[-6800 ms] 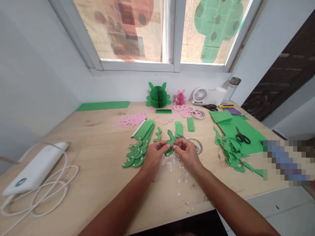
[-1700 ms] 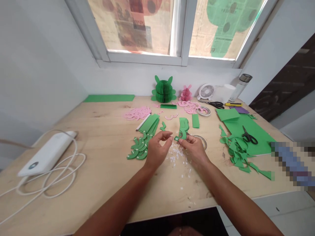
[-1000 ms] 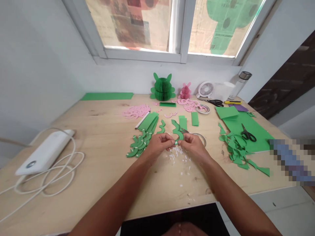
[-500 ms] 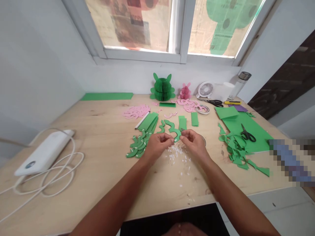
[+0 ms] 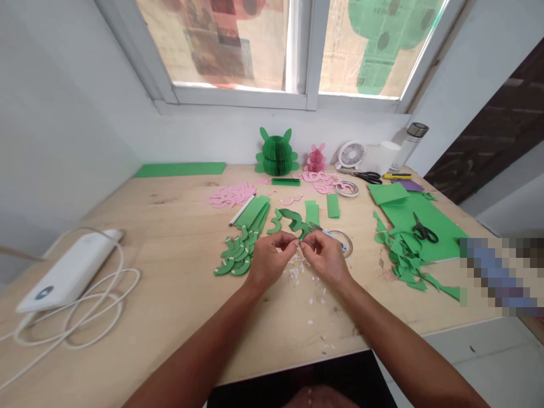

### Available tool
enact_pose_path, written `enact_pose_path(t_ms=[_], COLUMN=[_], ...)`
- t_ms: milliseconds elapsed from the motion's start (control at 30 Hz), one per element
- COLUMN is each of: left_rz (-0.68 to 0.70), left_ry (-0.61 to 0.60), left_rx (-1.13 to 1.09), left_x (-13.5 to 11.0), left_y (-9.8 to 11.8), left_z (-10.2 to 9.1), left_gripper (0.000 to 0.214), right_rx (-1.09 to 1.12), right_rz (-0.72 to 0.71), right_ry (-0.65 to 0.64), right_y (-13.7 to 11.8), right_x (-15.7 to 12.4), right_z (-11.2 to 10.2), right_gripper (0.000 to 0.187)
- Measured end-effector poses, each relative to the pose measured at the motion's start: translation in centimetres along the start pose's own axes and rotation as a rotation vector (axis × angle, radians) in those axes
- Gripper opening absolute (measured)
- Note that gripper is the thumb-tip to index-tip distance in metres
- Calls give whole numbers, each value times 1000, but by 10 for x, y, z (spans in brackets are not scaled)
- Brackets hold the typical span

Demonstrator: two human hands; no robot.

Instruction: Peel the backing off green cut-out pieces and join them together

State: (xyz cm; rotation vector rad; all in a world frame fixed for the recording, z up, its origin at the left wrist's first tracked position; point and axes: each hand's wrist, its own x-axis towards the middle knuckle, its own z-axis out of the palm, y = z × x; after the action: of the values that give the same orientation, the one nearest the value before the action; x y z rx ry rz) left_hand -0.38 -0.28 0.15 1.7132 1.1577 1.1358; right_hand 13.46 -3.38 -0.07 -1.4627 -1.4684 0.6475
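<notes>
My left hand [image 5: 274, 256] and my right hand [image 5: 326, 258] meet over the middle of the table, fingertips pinched together. Between them is a wavy green paper cutout [image 5: 294, 216], its near end hidden behind my fingers. A similar green curved piece [image 5: 275, 222] lies just beyond my left hand. Left of that hand is an overlapping pile of green paper arcs [image 5: 238, 255] with small white strips on them. Small white paper bits [image 5: 297, 273] are scattered under my fingers. Past my right hand lie a tape roll [image 5: 349, 245] and part of a blue-handled tool [image 5: 340, 241].
Black scissors [image 5: 425, 228] rest on green sheets [image 5: 442, 226] at right, beside green scraps [image 5: 402, 255]. Green [image 5: 277, 153] and pink [image 5: 315, 158] paper figures stand by the wall. Pink cutouts [image 5: 232, 194] lie at the back. A white power strip [image 5: 70, 272] with looped cable is at left.
My hands have drawn together, and the fingertips that were apart along the green cutout now meet. The cutout has turned and bent. The view has shifted slightly, revealing more of the tape roll.
</notes>
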Motion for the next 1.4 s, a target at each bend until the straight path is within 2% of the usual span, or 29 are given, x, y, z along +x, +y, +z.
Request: enact_pose_path(t_ms=[233,567,1000,1400], left_rz=[24,-86,-137,-151], left_ry=[-13,-86,-96,-157], left_rx=[0,-140,-208,-225], left_x=[-1,3,3,4], left_y=[0,0,4,2], left_z=[0,-1,-2,-3], left_gripper=[11,15,14,15], right_rx=[25,5,21,-8], right_rz=[30,31,28,33], right_ry=[-2,0,-10,-31], right_y=[2,-1,2,3], right_x=[-1,0,0,0], right_z=[0,-1,-1,-2], right_gripper=[8,8,8,7])
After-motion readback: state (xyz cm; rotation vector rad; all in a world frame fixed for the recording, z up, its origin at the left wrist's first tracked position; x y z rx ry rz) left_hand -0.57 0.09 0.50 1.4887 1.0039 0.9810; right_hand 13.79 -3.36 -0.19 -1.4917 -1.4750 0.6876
